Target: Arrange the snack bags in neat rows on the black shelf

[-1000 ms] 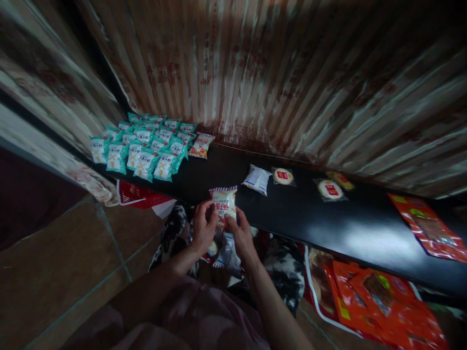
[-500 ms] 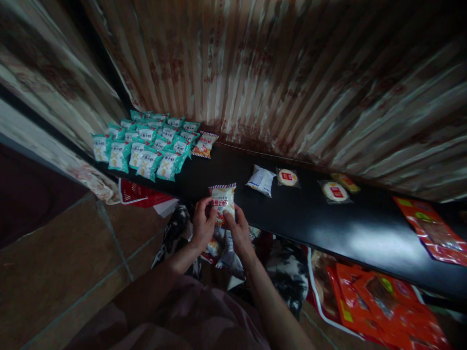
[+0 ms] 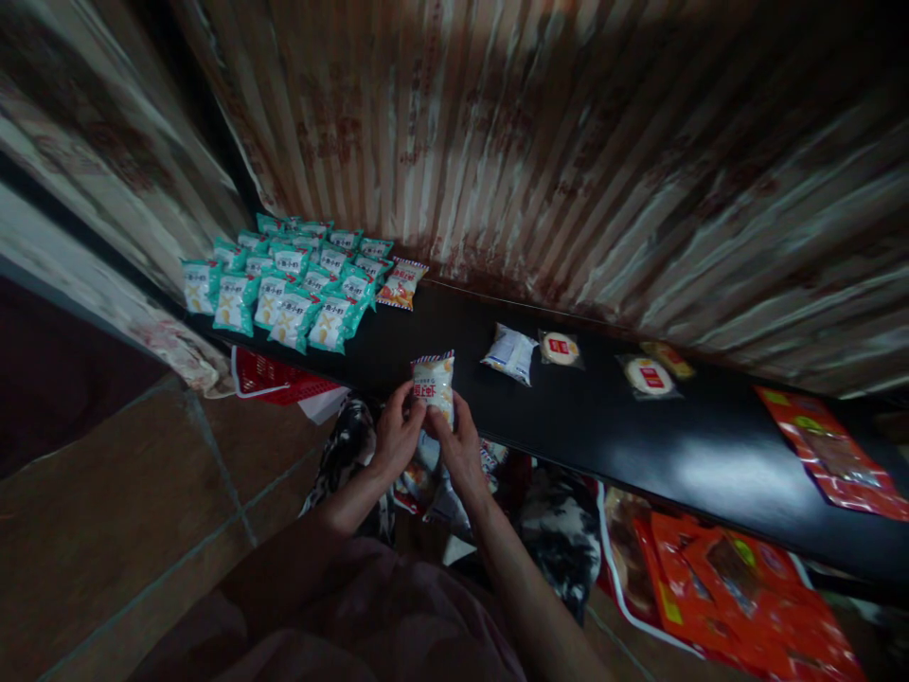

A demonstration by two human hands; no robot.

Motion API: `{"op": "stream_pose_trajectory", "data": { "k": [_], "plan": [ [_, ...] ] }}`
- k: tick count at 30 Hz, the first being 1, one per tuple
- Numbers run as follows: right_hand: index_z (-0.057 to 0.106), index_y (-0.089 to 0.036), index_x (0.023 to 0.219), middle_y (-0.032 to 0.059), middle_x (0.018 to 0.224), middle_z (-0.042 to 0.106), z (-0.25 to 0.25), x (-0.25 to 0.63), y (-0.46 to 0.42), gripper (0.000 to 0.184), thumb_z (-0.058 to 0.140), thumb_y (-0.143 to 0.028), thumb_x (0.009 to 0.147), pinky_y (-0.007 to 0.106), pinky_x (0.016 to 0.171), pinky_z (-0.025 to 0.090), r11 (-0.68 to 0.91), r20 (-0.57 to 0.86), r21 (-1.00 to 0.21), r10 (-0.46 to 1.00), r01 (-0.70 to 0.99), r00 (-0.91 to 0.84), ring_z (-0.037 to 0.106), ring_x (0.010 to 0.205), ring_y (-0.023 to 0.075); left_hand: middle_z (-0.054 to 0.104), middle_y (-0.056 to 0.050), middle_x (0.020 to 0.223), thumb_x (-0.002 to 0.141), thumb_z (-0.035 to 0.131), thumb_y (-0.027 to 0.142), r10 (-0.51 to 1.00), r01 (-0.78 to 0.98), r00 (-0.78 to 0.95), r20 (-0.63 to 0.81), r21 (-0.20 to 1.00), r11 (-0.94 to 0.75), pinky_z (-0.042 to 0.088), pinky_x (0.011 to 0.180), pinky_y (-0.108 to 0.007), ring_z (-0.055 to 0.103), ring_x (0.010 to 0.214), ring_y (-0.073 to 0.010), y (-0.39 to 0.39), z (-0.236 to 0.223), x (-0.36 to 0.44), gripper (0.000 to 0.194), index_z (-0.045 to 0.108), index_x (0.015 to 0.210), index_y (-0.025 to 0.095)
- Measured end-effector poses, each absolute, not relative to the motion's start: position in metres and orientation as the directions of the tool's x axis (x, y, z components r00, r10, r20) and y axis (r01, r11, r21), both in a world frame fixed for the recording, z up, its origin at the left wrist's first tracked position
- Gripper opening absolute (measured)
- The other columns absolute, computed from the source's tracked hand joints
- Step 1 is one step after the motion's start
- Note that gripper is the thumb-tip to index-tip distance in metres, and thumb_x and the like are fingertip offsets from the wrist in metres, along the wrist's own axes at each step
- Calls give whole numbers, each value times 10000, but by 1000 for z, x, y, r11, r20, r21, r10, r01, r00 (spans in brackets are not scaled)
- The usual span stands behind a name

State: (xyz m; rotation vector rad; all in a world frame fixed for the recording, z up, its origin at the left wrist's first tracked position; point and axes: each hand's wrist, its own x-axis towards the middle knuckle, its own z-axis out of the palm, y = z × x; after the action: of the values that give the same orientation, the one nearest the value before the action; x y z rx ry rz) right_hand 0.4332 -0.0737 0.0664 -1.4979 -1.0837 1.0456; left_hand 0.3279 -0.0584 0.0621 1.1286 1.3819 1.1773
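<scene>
From where I stand, the person has a small white plastic packet with red lettering (image 3: 438, 381) up in both hands, over the near edge of the long glossy black shelf (image 3: 582, 417). The left hand (image 3: 399, 434) curls in at the packet's lower left, and the right hand (image 3: 459, 445) closes on its lower right, the thumb lying across the front. So the packet is pinched low between the two hands; its printed upper part and striped top seal rise clear of the thumbs. How the fingers behind it sit, I can't tell.

Further back on the shelf, to the left, a cluster of teal-and-white plastic packets (image 3: 290, 315) stands in rows, with an orange-and-white packet with striped ends (image 3: 401, 284) just beside it. Right of the hands lies a pale silver-blue pillow-shaped packet (image 3: 509, 355), near a clear-wrapped round white cake with a red label (image 3: 561, 349).
</scene>
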Motion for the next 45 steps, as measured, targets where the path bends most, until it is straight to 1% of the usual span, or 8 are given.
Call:
{"op": "stream_pose_trajectory", "data": {
  "k": [7,12,21,25,29,33,39,45],
  "plan": [
    [472,-171,1325,118,1346,512,66,424,-82,576,512,-472,836,437,1071,325,-22,53,-949,972,313,230,463,1243,252,621,-88,1193,824,590,387,974,-35,-93,-209,978,206,428,973,-354,562,1134,-233,-60,66,326,465,508,1245,205],
    [464,-159,1339,136,1361,489,57,419,-89,570,491,-442,845,466,1074,317,53,154,-896,969,441,196,430,1267,263,588,-114,1247,799,610,458,961,-89,-84,-264,962,257,413,980,-347,545,1159,-242,-62,67,325,515,516,1224,183],
    [464,-219,1343,125,1392,418,45,413,-99,531,508,-352,831,536,1047,323,126,274,-770,951,626,146,378,1277,293,676,-105,1056,729,678,490,928,-202,-67,-366,916,346,460,906,-367,610,1044,-262,-64,49,324,473,621,1090,190],
    [486,-248,1323,106,1400,401,40,410,-104,508,513,-335,823,568,1055,289,150,309,-734,942,663,129,319,1312,317,676,-105,1060,710,695,488,911,-262,-67,-407,888,378,459,901,-347,613,1037,-250,-63,42,324,474,634,1064,178],
    [490,-219,1324,125,1424,367,40,410,-108,517,523,-318,818,567,1058,281,167,305,-719,948,674,90,277,1339,329,674,-105,1065,702,695,495,908,-320,-42,-418,866,384,459,892,-338,624,1011,-239,-62,40,324,485,635,1046,159],
    [518,-239,1294,103,1421,386,43,411,-110,467,510,-323,834,563,1063,279,177,302,-738,950,651,83,287,1342,310,677,-105,1039,708,677,522,901,-317,-32,-433,859,402,464,875,-343,637,960,-231,-61,37,322,505,634,1051,155],
    [589,-191,1186,132,1311,518,52,418,-107,370,465,-350,876,475,1049,343,153,257,-825,959,545,121,433,1252,256,682,-82,1002,723,643,504,906,-320,-97,-413,875,365,478,826,-332,644,911,-214,-58,37,320,459,618,1041,174],
    [548,-126,1214,160,1217,585,56,429,-96,501,493,-456,840,444,967,416,7,125,-914,956,406,266,540,1123,271,702,-63,976,728,621,479,921,-373,-48,-386,863,342,477,820,-326,649,907,-222,-57,41,319,440,638,1036,165]
  ]
}}
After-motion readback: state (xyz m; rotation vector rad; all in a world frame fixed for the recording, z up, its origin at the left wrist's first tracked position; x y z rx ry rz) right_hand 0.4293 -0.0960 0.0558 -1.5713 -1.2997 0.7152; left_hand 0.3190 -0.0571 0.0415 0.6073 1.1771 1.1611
